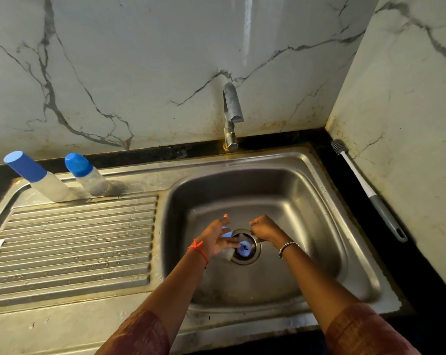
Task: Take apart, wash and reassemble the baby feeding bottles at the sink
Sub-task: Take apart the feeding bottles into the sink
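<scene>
Both hands are low in the steel sink basin (pixel 306 213), over the drain. My left hand (pixel 216 238) grips a small pale bottle (pixel 228 254) whose blue collar (pixel 243 248) points at the drain; a light-blue piece (pixel 227 231) shows between its fingers. My right hand (pixel 265 230) is just right of it with curled fingers, pinching a small pale part (pixel 242 236) that I cannot make out clearly. Two more feeding bottles stand on the drainboard's back edge, both with blue caps: a tall one (pixel 35 175) and a shorter one (pixel 87 175).
The tap (pixel 232 108) rises behind the basin with no water running. A ribbed drainboard (pixel 76 239) lies to the left. A bottle brush (pixel 365 188) with a grey handle lies on the black counter along the right wall. Marble walls close off the back and right.
</scene>
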